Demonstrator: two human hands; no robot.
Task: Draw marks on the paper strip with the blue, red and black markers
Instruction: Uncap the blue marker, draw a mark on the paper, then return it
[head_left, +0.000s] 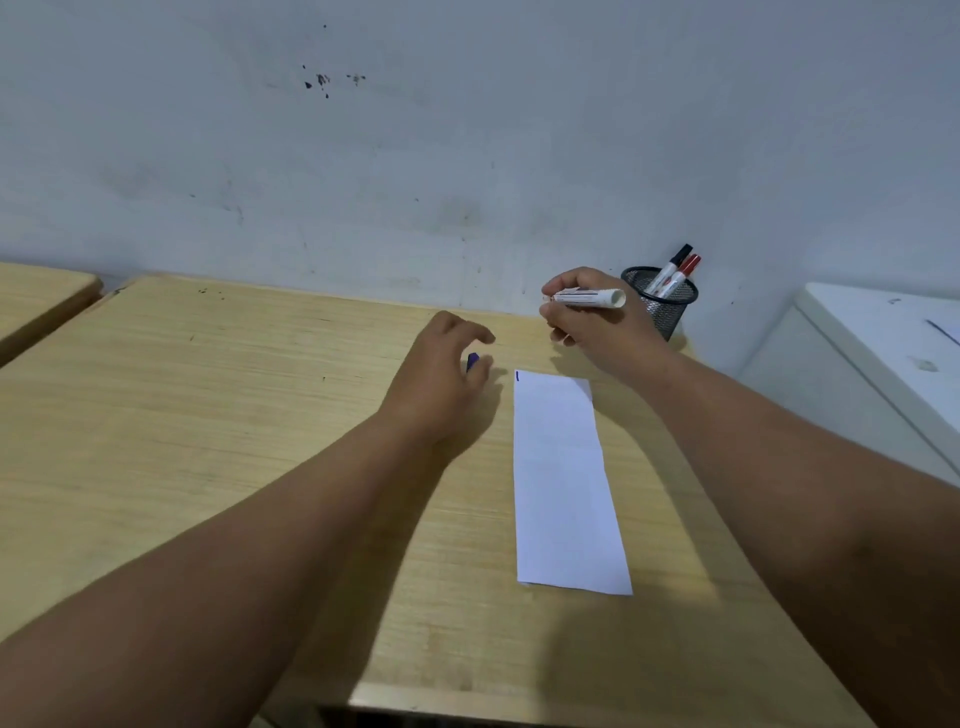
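A white paper strip (563, 483) lies lengthwise on the wooden desk (234, 415), with one short blue mark at its far left corner. My right hand (597, 327) hovers beyond the strip's far end, shut on a white marker body (587, 298) held level; its tip is hidden by my fingers. My left hand (441, 379) rests on the desk left of the strip, fingers curled over a blue cap (472, 361) that peeks out. Whether it grips the cap I cannot tell. The black marker (672, 265) and red marker (684, 271) stand in a mesh cup (667, 309).
The mesh cup stands at the desk's far right corner against a stained grey wall. A white cabinet (857, 374) sits to the right of the desk. Another wooden desk (36, 301) adjoins at the far left.
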